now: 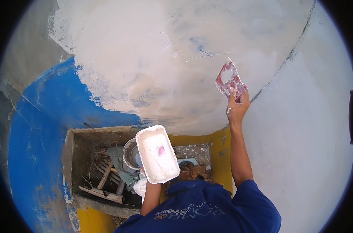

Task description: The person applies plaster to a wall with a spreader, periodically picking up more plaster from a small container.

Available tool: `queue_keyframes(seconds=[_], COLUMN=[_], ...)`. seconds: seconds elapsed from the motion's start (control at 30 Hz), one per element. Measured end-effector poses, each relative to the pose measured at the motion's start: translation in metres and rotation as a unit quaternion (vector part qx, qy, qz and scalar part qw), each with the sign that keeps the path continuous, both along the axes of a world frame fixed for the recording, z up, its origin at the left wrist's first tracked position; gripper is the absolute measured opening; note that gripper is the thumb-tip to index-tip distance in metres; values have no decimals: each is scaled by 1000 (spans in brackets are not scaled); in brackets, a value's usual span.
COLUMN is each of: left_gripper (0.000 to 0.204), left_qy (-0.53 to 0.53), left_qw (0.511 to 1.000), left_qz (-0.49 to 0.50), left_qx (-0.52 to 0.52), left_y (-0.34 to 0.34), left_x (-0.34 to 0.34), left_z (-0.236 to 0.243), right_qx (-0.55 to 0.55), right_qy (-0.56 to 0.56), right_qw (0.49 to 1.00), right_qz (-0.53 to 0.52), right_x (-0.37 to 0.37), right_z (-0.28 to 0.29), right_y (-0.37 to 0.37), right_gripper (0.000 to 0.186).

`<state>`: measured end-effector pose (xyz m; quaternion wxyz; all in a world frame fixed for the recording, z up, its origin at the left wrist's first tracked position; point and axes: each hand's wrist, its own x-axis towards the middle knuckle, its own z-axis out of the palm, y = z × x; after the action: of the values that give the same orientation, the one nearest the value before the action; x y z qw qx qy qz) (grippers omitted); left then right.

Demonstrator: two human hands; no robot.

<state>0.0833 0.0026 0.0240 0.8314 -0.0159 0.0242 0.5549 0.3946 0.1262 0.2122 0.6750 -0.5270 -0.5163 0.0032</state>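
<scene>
Concrete is forming the trough at left, which is containing sticks, while the bucket is standing near them, its contents remaining unclear behind the tray. The left hand is holding the tray from beneath, its fingers mostly hiding; the white paste inside could be spilling if that wrist is tilting too far. The right hand is pinching the scraper before the wall, where a slackening grip or excess paste could be causing drops.
</scene>
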Motion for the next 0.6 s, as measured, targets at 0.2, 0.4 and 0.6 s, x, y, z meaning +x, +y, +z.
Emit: queue_keyframes(seconds=[0.2, 0.4, 0.6], left_gripper=[70, 70, 55], left_qy=[53, 82, 219], left_qw=[997, 994, 967], left_qz=[51, 61, 133], left_qx=[2, -45, -2], left_y=[-10, -22, -23], left_x=[-25, -40, -39], left_z=[-33, -30, 6], right_qx=[148, 130, 137], right_qy=[-102, -140, -187], right_qw=[952, 958, 965], right_qz=[-247, -215, -121], right_x=[-17, -86, -162], right_z=[65, 56, 35], right_y=[44, 68, 60], right_gripper=[25, 51, 49])
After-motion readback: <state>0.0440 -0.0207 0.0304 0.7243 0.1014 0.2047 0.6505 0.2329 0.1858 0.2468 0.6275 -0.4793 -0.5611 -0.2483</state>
